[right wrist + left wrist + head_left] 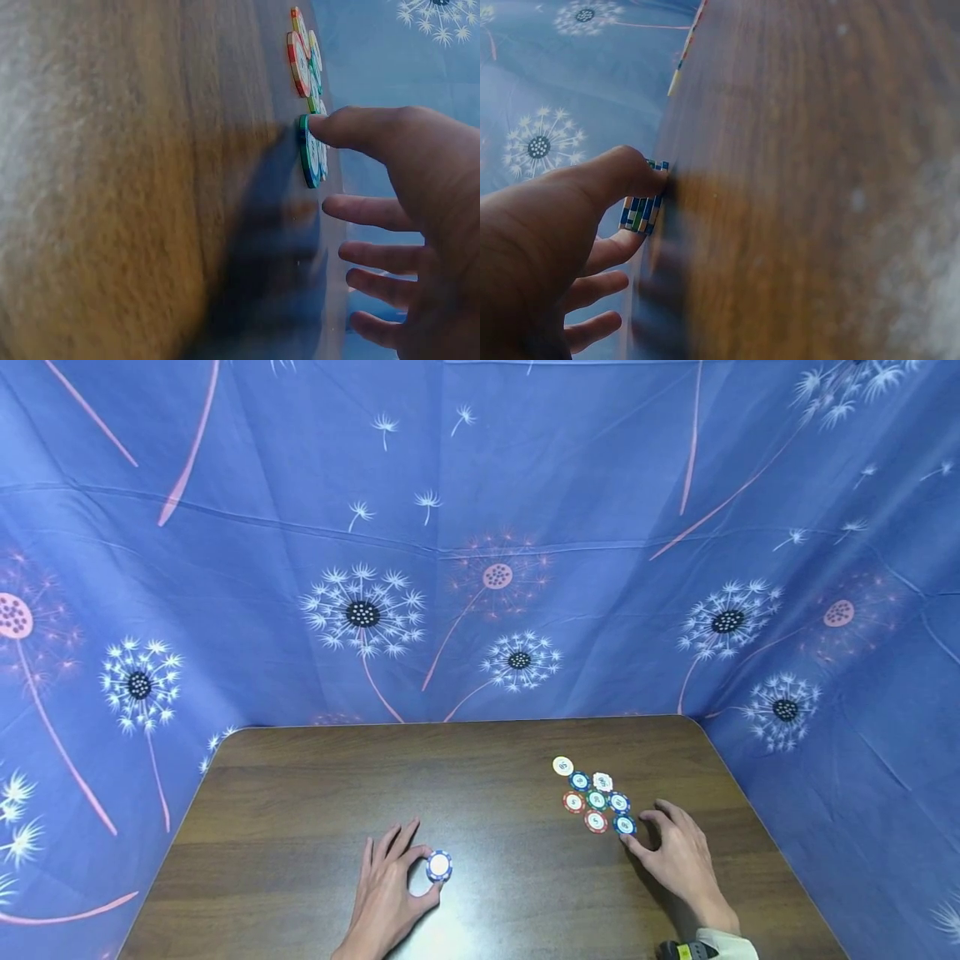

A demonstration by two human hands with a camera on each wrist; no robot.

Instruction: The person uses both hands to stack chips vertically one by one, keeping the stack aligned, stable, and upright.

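Between thumb and index finger, my left hand point(386, 893) pinches a short stack of poker chips point(439, 866), with a blue-and-white one on top. The left wrist view shows the stack's point(641, 214) blue, green and pale edges, while the other fingers spread away from it. Over on the right, my right hand point(678, 856) has its thumb tip at the edge of a blue poker chip point(625, 825). Its index finger stands apart from that chip, and the remaining fingers are loosely extended in the right wrist view.
Several more chips lie flat beside the right hand: a red chip point(596, 822), a green chip point(597, 800), a pale yellow chip point(562, 766) and a white scalloped chip point(602, 782) among them. The brown wooden table point(315, 785) is bordered by blue dandelion-print cloth point(450, 485).
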